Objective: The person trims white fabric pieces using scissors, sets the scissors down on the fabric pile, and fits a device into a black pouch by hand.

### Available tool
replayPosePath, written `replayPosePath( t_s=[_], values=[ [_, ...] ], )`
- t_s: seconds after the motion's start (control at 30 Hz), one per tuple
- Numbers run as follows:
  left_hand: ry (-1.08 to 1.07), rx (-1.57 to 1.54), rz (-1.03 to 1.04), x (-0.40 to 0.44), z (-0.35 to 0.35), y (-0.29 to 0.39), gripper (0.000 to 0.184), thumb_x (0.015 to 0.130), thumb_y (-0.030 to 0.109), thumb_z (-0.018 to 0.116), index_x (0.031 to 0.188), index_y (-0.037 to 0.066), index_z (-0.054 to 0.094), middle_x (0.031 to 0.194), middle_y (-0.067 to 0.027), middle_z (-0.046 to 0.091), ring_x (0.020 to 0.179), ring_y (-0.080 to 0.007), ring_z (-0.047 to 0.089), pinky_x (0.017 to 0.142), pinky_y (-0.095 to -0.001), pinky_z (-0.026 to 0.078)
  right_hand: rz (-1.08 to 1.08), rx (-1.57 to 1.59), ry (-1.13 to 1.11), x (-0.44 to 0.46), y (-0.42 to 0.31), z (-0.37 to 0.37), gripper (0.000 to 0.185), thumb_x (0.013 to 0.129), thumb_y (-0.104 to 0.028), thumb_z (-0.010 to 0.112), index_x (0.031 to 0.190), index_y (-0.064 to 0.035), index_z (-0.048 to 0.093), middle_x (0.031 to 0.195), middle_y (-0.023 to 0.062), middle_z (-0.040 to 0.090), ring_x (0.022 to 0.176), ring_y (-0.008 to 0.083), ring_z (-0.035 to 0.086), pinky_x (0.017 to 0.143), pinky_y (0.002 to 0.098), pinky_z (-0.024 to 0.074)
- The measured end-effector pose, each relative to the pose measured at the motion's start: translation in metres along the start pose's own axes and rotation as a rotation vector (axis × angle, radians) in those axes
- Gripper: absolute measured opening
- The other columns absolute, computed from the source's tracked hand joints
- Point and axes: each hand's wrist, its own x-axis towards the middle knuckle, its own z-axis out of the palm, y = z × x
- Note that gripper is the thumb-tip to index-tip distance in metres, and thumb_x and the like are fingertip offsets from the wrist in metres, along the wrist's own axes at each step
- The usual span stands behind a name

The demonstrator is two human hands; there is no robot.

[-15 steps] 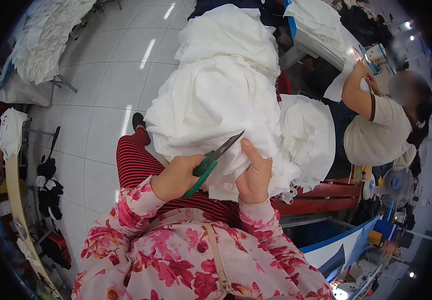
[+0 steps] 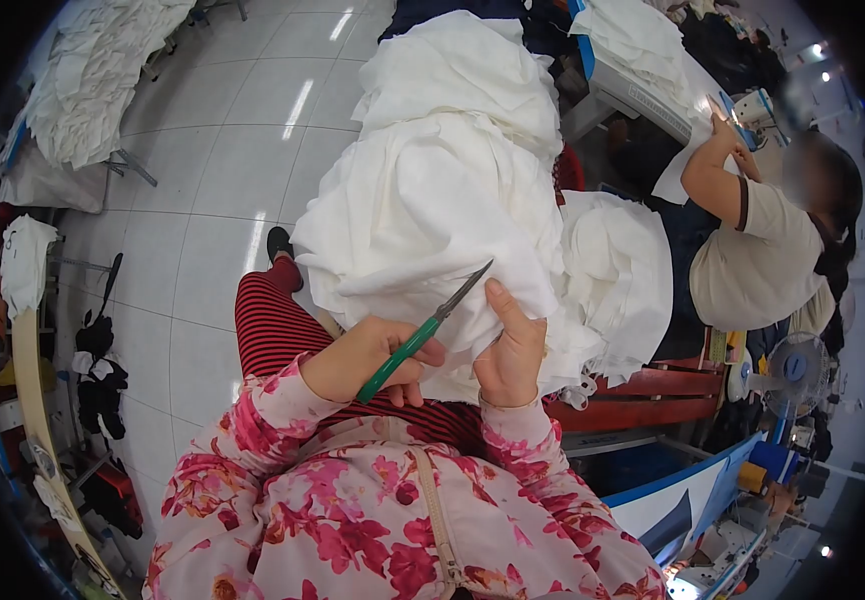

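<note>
My left hand [image 2: 365, 362] is closed around the green handles of the scissors [image 2: 405, 362]. Their dark blades look nearly closed and point up and to the right, over a heap of white cloth [image 2: 413, 200] at my lap. My right hand [image 2: 513, 345] grips an edge of this cloth, thumb up, just below the blade tips. Whether the blades touch the cloth, I cannot tell.
Another person [image 2: 758, 240] sits at a sewing machine [image 2: 761, 112] on the right. White fabric [image 2: 618, 280] lies over a red bench [image 2: 653, 395]. A fan [image 2: 793, 370] stands farther right; more cloth piles [image 2: 83, 90] are at upper left.
The scissors have turned in my left hand, so the handles now show edge-on, and the fingers have loosened and shifted. My right hand has barely moved.
</note>
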Motion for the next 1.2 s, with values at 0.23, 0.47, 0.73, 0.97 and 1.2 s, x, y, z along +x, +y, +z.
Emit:
replayPosePath(
  t_s=[0.23, 0.47, 0.73, 0.97, 1.2],
  values=[
    [0.178, 0.425, 0.22, 0.004, -0.016, -0.01, 0.03, 0.083, 0.004, 0.058, 0.112, -0.004, 0.056, 0.089, -0.01, 0.065, 0.061, -0.0148, 0.06, 0.055, -0.0247, 0.049, 0.059, 0.007, -0.072, 0.006, -0.014, -0.003, 0.042, 0.084, 0.004, 0.058, 0.125, 0.004, 0.049, 0.12, 0.0137, 0.059, 0.107, 0.023, 0.059, 0.093, 0.0345, 0.0464],
    [0.409, 0.894, 0.24, 0.003, -0.016, 0.006, 0.038, 0.079, 0.008, 0.064, 0.115, 0.001, 0.052, 0.081, -0.019, 0.062, 0.069, -0.0287, 0.063, 0.06, -0.0364, 0.049, 0.076, 0.035, -0.074, 0.012, -0.026, -0.005, 0.036, 0.083, 0.004, 0.062, 0.118, 0.0022, 0.054, 0.112, 0.0108, 0.062, 0.101, 0.0192, 0.061, 0.089, 0.0309, 0.0475],
    [0.375, 0.918, 0.268, 0.007, -0.017, 0.014, 0.035, 0.081, 0.007, 0.063, 0.114, 0.001, 0.053, 0.078, -0.0177, 0.062, 0.064, -0.0253, 0.062, 0.059, -0.0332, 0.048, 0.133, 0.037, -0.131, 0.018, -0.03, -0.014, 0.038, 0.083, 0.004, 0.062, 0.12, 0.0012, 0.054, 0.115, 0.0096, 0.062, 0.104, 0.0183, 0.059, 0.09, 0.0309, 0.0464],
    [0.274, 0.924, 0.226, 0.007, -0.025, 0.025, 0.034, 0.078, 0.003, 0.065, 0.111, 0.0, 0.057, 0.071, -0.0125, 0.057, 0.062, -0.0137, 0.052, 0.061, -0.0275, 0.045, 0.098, 0.004, -0.143, 0.021, -0.028, -0.016, 0.037, 0.084, 0.003, 0.06, 0.12, 0.0015, 0.055, 0.114, 0.0113, 0.062, 0.103, 0.0198, 0.061, 0.089, 0.0312, 0.0487],
    [0.237, 0.902, 0.136, 0.004, -0.026, 0.035, 0.039, 0.072, 0.001, 0.07, 0.11, 0.0, 0.059, 0.071, -0.0108, 0.058, 0.062, -0.0116, 0.051, 0.06, -0.0271, 0.044, 0.098, 0.018, -0.163, 0.019, -0.03, -0.015, 0.043, 0.083, 0.003, 0.062, 0.124, 0.0002, 0.052, 0.119, 0.0083, 0.06, 0.108, 0.0176, 0.057, 0.093, 0.0306, 0.0444]
  ],
)
